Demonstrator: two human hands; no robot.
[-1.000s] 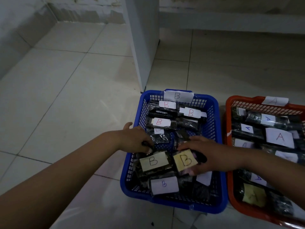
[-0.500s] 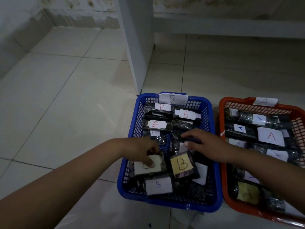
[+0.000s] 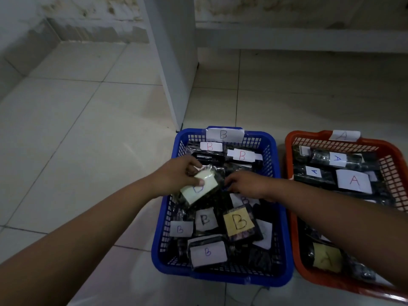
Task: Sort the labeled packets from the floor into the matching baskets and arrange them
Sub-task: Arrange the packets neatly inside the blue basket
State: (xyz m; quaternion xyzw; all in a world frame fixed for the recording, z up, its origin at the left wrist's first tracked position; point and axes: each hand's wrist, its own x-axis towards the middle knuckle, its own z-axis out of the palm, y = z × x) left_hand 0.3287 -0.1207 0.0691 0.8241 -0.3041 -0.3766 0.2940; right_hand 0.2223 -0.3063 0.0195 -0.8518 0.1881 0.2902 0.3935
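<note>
Left hand gripping a pale-labelled packet above the blue basket.
Right hand reaching among packets (grip unclear, fingers hidden).

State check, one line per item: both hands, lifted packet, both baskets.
left hand: grips a packet
packet: lifted, tilted, pale label up
right hand: inside blue basket, grasp unclear
blue basket: on floor, holds B packets
orange basket: on floor, holds A packets
</note>
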